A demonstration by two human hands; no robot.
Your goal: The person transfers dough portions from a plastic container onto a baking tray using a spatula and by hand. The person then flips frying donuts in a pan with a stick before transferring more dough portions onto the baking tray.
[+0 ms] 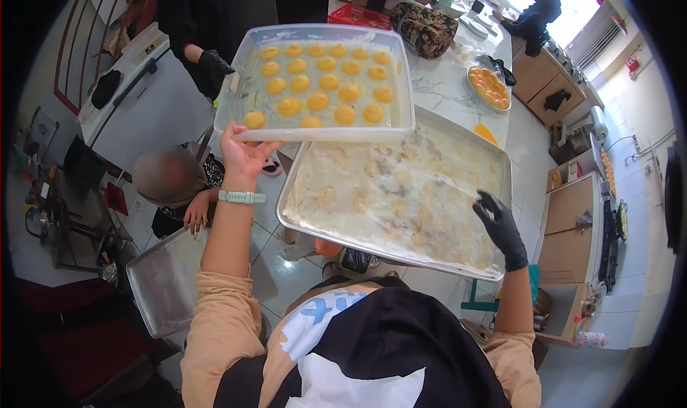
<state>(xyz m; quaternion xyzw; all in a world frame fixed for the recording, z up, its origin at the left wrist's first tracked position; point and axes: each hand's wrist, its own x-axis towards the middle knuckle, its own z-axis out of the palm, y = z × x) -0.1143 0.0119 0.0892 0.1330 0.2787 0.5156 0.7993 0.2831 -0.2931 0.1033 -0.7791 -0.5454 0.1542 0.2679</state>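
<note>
My bare left hand (245,154), with a pale watch strap at the wrist, is palm up under the near left corner of a translucent plastic container (322,133). Piped yellow dough mounds (328,83) sit in rows inside it. My right hand (501,229), in a black glove, is over the right side of a large metal baking tray (393,254), its fingers bent and apart with nothing seen between them. Whitish, stained lining paper (358,186) covers the tray. The container overlaps the tray's far left part.
Another person's black-gloved hand (215,63) is at the container's left side. A crouching person's hand (197,211) is by a second metal tray (161,286) at lower left. On the marble counter (440,79) are a floral bag (424,28) and a dish of orange-yellow rounds (489,87).
</note>
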